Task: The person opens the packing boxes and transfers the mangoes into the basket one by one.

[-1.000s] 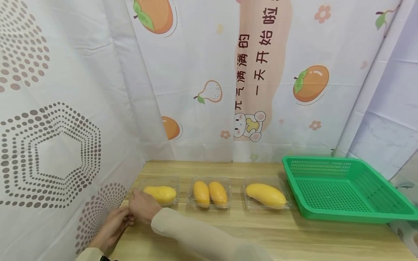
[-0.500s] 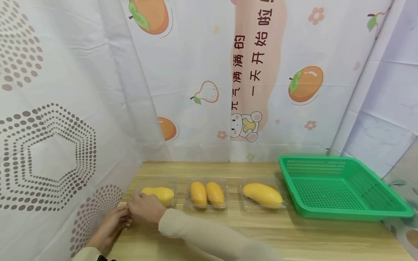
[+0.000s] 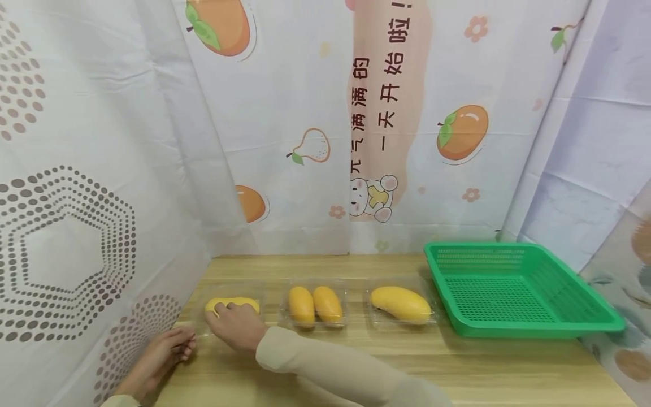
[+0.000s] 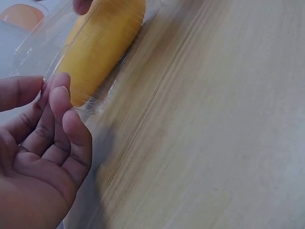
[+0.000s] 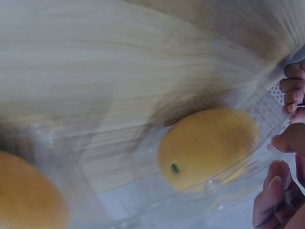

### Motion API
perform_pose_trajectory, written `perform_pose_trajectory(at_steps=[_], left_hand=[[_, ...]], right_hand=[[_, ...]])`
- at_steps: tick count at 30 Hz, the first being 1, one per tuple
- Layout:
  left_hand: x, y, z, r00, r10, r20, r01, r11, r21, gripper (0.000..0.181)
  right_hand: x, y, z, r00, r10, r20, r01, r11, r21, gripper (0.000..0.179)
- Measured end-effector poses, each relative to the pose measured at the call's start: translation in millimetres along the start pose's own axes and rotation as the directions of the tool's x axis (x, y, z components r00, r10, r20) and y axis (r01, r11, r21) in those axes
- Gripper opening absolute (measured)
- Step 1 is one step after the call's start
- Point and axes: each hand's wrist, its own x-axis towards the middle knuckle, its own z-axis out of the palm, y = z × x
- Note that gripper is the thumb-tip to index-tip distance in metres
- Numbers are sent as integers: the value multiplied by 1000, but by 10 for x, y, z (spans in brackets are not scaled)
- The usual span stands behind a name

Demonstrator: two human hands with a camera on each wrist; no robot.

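A clear plastic box (image 3: 258, 289) holds a yellow mango (image 3: 239, 302) at the left of the table; the same mango (image 4: 102, 52) shows through the plastic in the left wrist view. My left hand (image 3: 165, 347) pinches the box's near left corner between thumb and forefinger, with its other fingers loosely curled. Over the box's front is my right hand (image 3: 236, 328), hiding part of the mango. In the right wrist view, the right thumb (image 5: 288, 138) is beside the box edge and its fingers are bent loosely, not visibly gripping anything.
A second clear box holds two orange-yellow mangoes (image 3: 315, 305). Right of it, a third box holds one long yellow mango (image 3: 402, 304). A green plastic basket (image 3: 524, 329) stands at the right of the wooden table (image 3: 386, 373). Printed curtains (image 3: 285, 113) hang behind and beside it.
The head view has shifted slightly right. My right hand has moved from beside the left hand at the box corner to over the box front; the left hand stays at the corner.
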Motion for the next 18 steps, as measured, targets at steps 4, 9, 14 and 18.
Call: perform_pose_trajectory(at_steps=[4, 9, 14, 18], left_hand=[[-5, 9, -26, 1000, -7, -8, 7, 1000, 25, 26], [-24, 7, -48, 998, -28, -50, 30, 999, 31, 27], [-15, 4, -57, 999, -35, -35, 36, 999, 39, 27], [4, 15, -57, 999, -27, -31, 28, 998, 48, 27]], right_hand=[[-52, 66, 16, 1000, 2, 20, -2, 1000, 16, 20], [-133, 141, 61, 1000, -18, 4, 18, 998, -57, 11], [-202, 189, 91, 998, -26, -60, 19, 993, -113, 12], [-215, 213, 86, 998, -21, -66, 14, 995, -98, 11]])
